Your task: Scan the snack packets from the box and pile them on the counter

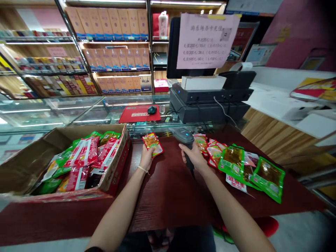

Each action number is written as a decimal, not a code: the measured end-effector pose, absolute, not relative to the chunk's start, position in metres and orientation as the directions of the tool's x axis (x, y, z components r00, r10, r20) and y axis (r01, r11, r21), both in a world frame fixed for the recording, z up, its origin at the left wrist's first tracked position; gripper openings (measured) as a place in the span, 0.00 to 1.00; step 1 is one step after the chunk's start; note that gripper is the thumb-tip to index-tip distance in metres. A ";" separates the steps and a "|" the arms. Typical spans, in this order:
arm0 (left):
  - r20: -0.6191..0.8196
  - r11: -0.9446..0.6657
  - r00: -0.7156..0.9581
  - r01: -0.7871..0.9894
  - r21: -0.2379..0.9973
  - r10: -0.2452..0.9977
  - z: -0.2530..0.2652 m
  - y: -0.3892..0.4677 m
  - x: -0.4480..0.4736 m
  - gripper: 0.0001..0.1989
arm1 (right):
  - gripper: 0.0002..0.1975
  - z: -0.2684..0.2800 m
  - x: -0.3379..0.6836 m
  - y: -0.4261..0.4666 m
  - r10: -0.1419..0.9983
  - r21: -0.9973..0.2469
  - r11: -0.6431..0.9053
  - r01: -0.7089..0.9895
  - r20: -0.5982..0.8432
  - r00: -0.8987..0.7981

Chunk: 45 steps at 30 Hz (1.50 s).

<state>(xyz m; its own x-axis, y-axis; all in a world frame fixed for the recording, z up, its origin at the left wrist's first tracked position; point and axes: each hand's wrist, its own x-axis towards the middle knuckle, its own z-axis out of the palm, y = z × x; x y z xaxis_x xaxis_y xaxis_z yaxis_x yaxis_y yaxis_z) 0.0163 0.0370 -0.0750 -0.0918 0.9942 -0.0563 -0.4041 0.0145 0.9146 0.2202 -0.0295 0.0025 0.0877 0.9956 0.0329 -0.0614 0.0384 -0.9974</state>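
My left hand [146,157] is closed on the lower edge of a small red-edged snack packet [152,141], held above the dark red tabletop [162,196]. Wrapped round the handle of a black barcode scanner [183,136], my right hand [193,155] keeps it upright, with a blue light showing on its head. The scanner's head is to the right of the packet and apart from it. Just right of that hand lie several red-and-white packets [215,153] and green snack packets [231,161], partly overlapping.
An open cardboard box [122,159] of red and green packets stands at the left. Behind the table, a glass counter holds a red mat [131,113] with a mouse [151,110]. A monitor bearing a paper sign [204,45] stands above a black cash drawer [207,110].
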 end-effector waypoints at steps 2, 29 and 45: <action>-0.004 -0.041 -0.123 -0.358 0.933 0.992 -0.079 0.041 0.014 0.27 | 0.20 -0.001 0.211 -0.031 0.997 -0.998 0.031 -0.057 0.027 0.068; 0.110 -0.128 -0.139 -0.130 0.983 0.984 -0.082 0.037 0.015 0.18 | 0.18 -0.009 0.214 -0.050 0.995 -0.993 -0.104 -0.050 -0.104 0.007; 0.538 -0.436 -0.148 0.430 0.791 0.830 0.081 -0.020 -0.028 0.20 | 0.16 -0.010 0.222 -0.048 1.000 -0.987 0.010 -0.159 0.015 -0.026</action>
